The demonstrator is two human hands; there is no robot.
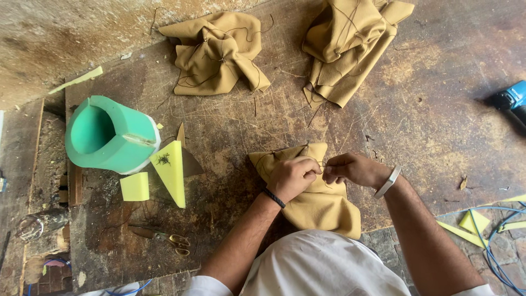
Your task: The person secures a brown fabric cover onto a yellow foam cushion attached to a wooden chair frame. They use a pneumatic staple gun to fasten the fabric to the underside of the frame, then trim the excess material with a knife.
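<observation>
- The left hand [290, 176] was curled into a fist-like grip, pinching a dark thread against a folded piece of tan fabric [323, 203].
- The right hand [353, 169] pinched the same thread, fingertips pressed together, just beside the left.
- The fabric lay on the worn brown desk [427, 126], near its front edge.
- Keeping the thread taut and the fabric flat would likely serve best.
- Two crumpled tan cloths [219, 55] lay beyond; a green foam cylinder [109, 134], yellow foam wedge [172, 172] and scissors [167, 238] lay left.

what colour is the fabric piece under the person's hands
Mustard tan, plain with no pattern. The fabric piece shows best in the head view, the only one.
</observation>
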